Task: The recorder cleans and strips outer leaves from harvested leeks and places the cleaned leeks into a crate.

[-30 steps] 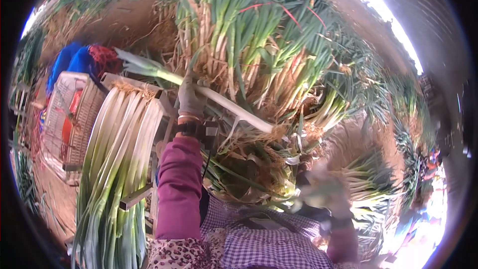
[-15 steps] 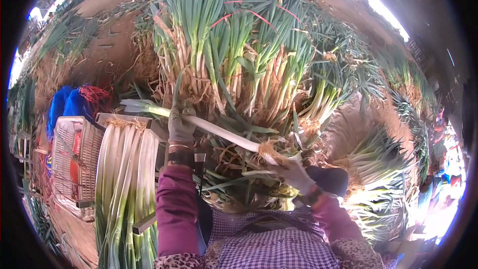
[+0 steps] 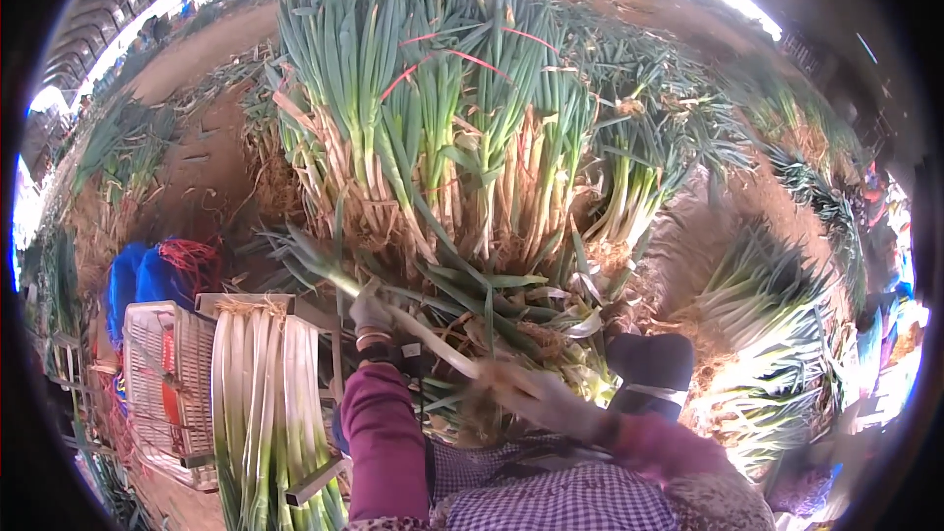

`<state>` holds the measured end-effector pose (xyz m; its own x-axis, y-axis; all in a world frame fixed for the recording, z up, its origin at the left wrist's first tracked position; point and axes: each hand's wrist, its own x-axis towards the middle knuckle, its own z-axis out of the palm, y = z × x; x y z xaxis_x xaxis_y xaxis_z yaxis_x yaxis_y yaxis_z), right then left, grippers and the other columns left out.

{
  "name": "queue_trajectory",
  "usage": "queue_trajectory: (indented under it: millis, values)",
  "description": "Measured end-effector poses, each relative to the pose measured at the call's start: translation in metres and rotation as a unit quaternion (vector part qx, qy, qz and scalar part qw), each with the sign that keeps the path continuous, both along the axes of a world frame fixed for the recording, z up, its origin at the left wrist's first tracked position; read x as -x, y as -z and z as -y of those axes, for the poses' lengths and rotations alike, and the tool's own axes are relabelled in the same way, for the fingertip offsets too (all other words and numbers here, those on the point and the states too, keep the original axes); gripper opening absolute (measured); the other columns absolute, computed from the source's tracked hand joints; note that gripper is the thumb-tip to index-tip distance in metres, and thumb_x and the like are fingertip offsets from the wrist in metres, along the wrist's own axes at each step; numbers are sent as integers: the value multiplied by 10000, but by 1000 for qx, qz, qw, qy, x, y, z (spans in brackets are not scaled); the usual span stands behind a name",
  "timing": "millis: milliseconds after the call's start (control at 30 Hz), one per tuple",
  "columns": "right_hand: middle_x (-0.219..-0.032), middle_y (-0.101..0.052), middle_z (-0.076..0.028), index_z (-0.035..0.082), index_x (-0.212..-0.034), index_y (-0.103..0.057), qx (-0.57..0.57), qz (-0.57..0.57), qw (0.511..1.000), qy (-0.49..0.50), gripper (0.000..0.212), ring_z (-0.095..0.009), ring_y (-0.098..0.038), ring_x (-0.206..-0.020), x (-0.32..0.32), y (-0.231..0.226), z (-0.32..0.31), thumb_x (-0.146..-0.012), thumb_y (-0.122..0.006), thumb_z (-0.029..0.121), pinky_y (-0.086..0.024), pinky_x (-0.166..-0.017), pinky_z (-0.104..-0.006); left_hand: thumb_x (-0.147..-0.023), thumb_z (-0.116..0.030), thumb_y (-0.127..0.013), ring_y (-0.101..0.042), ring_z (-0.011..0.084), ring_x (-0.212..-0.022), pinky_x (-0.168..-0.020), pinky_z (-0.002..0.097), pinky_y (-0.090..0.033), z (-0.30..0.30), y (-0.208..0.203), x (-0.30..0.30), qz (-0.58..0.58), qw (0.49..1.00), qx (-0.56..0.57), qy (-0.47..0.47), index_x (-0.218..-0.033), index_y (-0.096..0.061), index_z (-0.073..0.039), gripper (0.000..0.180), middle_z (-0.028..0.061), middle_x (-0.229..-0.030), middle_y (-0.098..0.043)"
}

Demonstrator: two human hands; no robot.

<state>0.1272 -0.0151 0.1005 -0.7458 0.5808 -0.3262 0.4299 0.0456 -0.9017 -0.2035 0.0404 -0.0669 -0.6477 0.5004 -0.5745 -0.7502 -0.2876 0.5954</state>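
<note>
While the left hand point(image 3: 372, 313), in a pale glove, has its fingers wrapped round the upper part of a single scallion stalk point(image 3: 433, 339), the right hand point(image 3: 536, 395) meets the same stalk lower down, near its root end; that hand is blurred, so I cannot tell how its fingers are set, only that they seem to be at the stalk. The stalk runs slantwise between the two hands, green top up and to the left, white shaft toward the lap. Just left of the left arm, a stack of cleaned scallions point(image 3: 264, 383) lies with white shafts side by side, next to a white plastic crate point(image 3: 165, 374). Ahead stand big tied bundles of scallions point(image 3: 442, 138), bound with red string, and loose leaves and husks lie scattered on the earth floor point(image 3: 211, 162). To do this step well, I judge that the left hand should hold the stalk firm without crushing it, keeping the shaft taut, while the right strips the dirty outer skin in one pull along its length rather than across. Too hard a tug could snap the white part or tear sound layers.
</note>
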Motion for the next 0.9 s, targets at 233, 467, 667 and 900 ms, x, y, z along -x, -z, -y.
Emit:
queue_trajectory:
  millis: [233, 467, 667, 900]
  values:
    - [-1046, -675, -114, 137, -1318, -512, -286, 146, 947, -29, 559, -273, -683, -798, -62, -29, -56, -861, -640, 432, -554, -751, -392, -849, -114, -690, -459, 150, -543, -517, 319, -443, -2, -16, 11, -151, 988, 13, 21, -985, -583, -91, 175, -7, -705, -470]
    - [-939, -644, -198, 85, -1184, -595, -144, 89, 967, -189, 375, -343, -634, -927, -20, 87, -54, -960, -469, 358, -473, -851, -403, -830, -126, -728, -431, 106, -526, -490, 276, -394, 22, -123, -9, -139, 988, -52, -34, -918, -543, -108, 206, -34, -680, -470]
    - [-962, -679, -169, 82, -1060, -670, -97, 165, 981, -21, 307, -343, -649, -919, 0, 116, -140, -893, -599, 330, -484, -830, -420, -876, -154, -673, -473, 102, -533, -484, 268, -405, 46, -173, -32, -215, 976, -24, -1, -860, -528, -86, 161, -12, -656, -483]
    - [-824, -664, -137, 114, -1220, -606, -242, 97, 965, 23, 372, -263, -672, -819, 221, 274, -230, -890, -585, 284, -506, -750, -390, -859, -80, -670, -438, 75, -471, -442, 246, -374, 79, -162, 10, -236, 967, -10, -97, -842, -524, -74, 147, -18, -589, -433]
